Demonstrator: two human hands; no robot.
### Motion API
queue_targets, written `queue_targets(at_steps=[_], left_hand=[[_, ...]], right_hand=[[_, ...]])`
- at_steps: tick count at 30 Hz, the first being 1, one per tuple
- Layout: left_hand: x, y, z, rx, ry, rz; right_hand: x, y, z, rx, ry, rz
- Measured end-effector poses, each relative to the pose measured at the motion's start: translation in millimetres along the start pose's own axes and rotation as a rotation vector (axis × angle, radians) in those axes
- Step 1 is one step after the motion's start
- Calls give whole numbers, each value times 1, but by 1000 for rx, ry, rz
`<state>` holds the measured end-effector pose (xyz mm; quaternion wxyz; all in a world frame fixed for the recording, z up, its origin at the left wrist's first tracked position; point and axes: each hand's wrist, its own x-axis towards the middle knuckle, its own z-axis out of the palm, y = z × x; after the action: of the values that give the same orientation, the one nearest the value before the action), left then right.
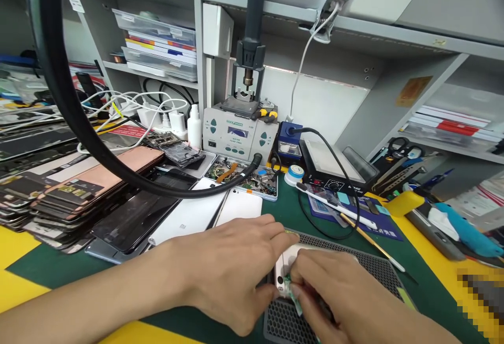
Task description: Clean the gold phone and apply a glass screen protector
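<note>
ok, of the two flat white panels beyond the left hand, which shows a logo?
The left flat white panel, nearer the glossy black panel: a grey logo shows. The right one, partly behind the left hand, shows none.

The left grip (236,260) is a bare hand with a broad back, rounded knuckles, slim fingers and a thumb at its front; behind it runs a long, smooth forearm (118,286), uncovered as far as it shows. The right grip (334,281) is bare too, its wrist (378,304) just behind, equally uncovered.
</note>
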<state>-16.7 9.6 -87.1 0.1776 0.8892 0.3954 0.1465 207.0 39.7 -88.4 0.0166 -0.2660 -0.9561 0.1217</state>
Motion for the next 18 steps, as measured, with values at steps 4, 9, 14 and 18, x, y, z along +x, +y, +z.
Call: queue_targets(at_steps=[4, 9, 14, 18], left_hand=[[1, -1, 1, -1, 2, 4], [1, -1, 3, 18, 8, 8], [1, 0, 1, 6, -8, -13], [1, 0, 1, 17, -11, 5]], right_hand=[[-1, 0, -1, -33, 54, 21], [1, -3, 10, -62, 126, 11], [0, 1, 14, -127, 49, 29], [2, 0, 21, -128, 81, -23]])
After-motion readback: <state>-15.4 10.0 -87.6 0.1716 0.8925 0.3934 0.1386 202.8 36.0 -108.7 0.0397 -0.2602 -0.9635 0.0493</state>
